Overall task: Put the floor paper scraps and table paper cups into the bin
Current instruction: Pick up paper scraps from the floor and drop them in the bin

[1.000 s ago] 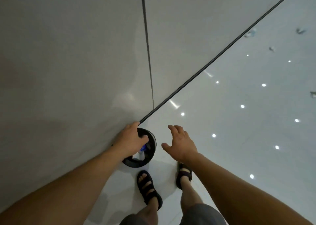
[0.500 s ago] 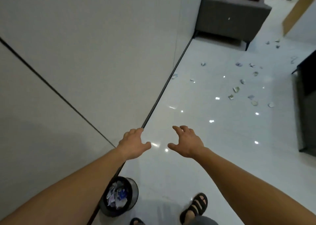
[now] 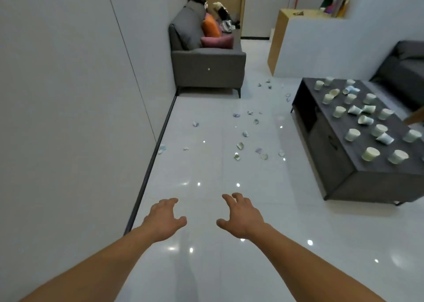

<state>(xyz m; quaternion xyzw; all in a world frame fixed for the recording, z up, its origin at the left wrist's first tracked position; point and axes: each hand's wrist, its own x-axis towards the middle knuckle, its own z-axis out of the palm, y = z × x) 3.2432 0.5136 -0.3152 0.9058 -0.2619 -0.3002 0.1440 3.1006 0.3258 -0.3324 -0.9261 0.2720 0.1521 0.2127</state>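
Several paper scraps lie scattered on the glossy white floor ahead, between the wall and the coffee table. Several paper cups, some upright and some tipped over, stand on the dark grey coffee table at the right. My left hand and my right hand are stretched out in front of me above the floor, fingers spread and loosely bent, holding nothing. Both are well short of the scraps. The bin is out of view.
A white wall with a dark skirting strip runs along the left. A grey sofa with orange and pink cushions stands at the far end. A white partition and a second dark sofa are at the right.
The view has swung up from the black bin at my feet to the room. My left hand has left the bin's rim. Both hands now reach forward, empty.
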